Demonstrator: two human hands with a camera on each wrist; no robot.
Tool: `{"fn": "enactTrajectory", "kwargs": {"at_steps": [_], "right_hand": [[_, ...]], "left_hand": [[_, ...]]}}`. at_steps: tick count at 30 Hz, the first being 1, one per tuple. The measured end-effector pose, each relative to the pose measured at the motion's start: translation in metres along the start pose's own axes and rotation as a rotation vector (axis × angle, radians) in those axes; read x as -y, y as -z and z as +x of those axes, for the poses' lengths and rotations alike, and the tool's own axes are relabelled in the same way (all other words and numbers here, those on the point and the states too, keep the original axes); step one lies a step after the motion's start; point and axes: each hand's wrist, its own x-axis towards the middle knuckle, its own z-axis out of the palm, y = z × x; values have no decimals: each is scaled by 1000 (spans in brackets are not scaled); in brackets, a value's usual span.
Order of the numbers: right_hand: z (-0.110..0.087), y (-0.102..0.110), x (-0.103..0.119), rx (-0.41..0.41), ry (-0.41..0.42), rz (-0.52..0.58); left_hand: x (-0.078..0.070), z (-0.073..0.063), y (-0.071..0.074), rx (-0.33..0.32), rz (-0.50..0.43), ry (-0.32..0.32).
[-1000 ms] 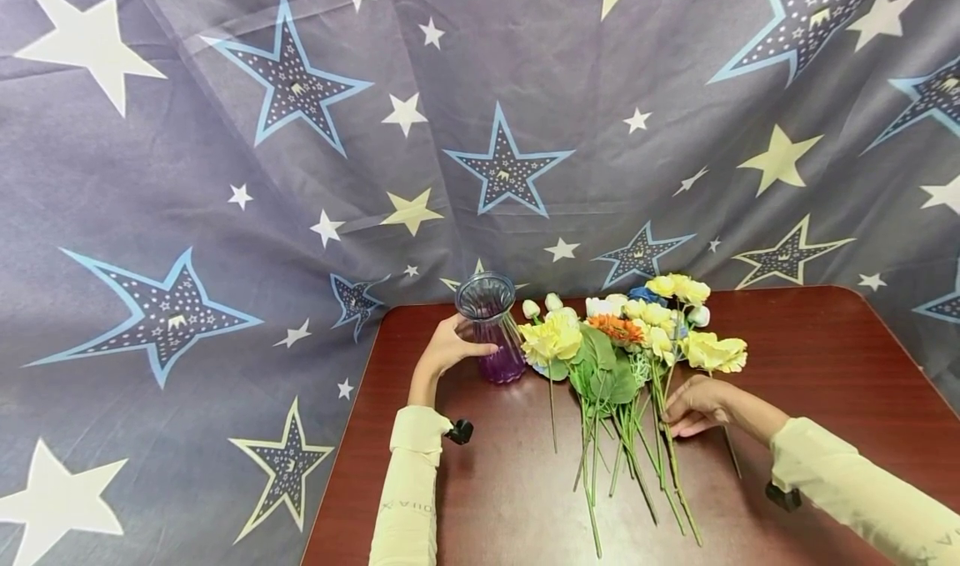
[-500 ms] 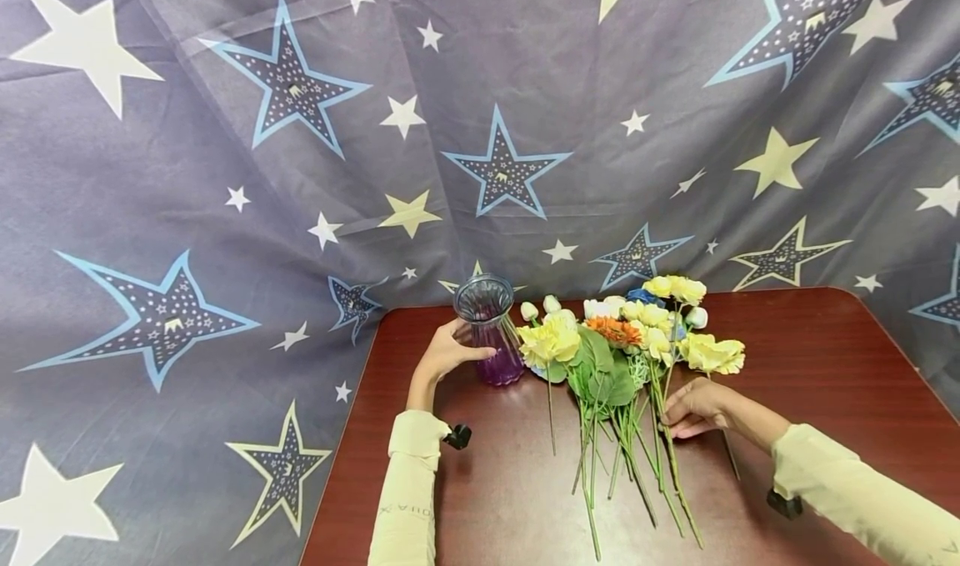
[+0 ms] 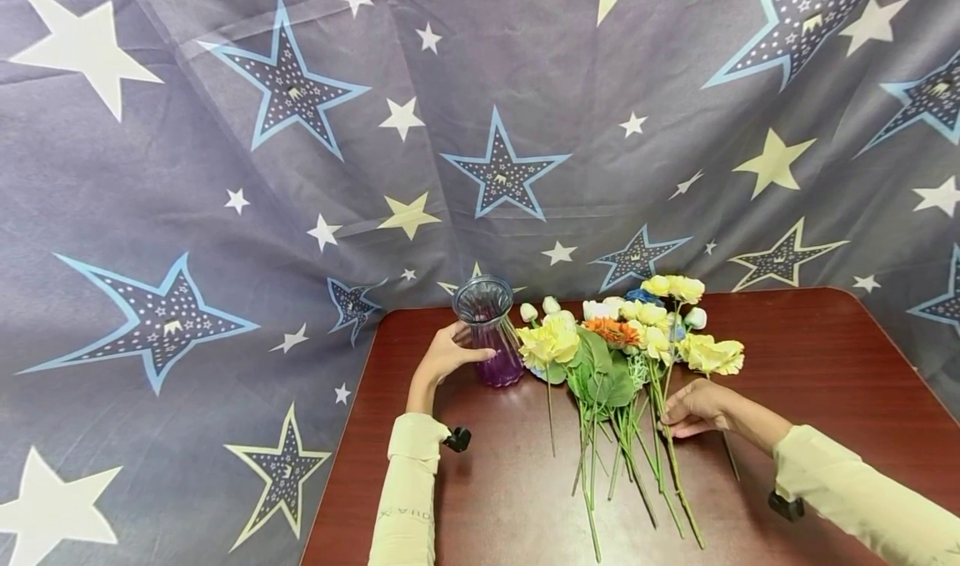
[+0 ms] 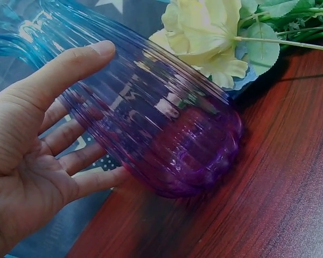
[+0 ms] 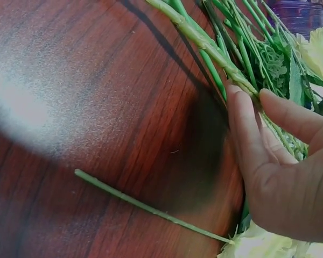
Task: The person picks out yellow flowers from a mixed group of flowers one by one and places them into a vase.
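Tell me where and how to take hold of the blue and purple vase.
Grip the vase round its body below the neck, coming from the left, thumb in front, fingers behind. It narrows beneath a flared rim, which should help stop slipping. A yellow flower crowds its right side; the left hand holds it from the left.

Displacement over the last second is minimal. In the head view, the tabletop [image 3: 510, 491] and star-patterned backdrop [image 3: 570, 57] have shifted slightly left and down. The cuff [image 3: 798, 458] behind the right hand [image 3: 699, 408] and its black wrist device [image 3: 785, 506] have moved marginally toward the tabletop's near edge.
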Motion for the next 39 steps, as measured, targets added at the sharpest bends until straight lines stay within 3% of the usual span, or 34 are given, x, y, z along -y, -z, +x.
{"fn": "enactTrajectory", "kwargs": {"at_steps": [10, 20, 27, 39], "right_hand": [[0, -1, 1, 22, 61, -30], [-3, -9, 3, 58, 23, -57], [-2, -11, 3, 85, 57, -52], [0, -10, -2, 45, 64, -72]], "left_hand": [[-2, -1, 0, -13, -5, 29], [-3, 1, 2, -4, -17, 25], [-3, 0, 0, -7, -17, 14], [1, -2, 0, -22, -2, 30]]}}
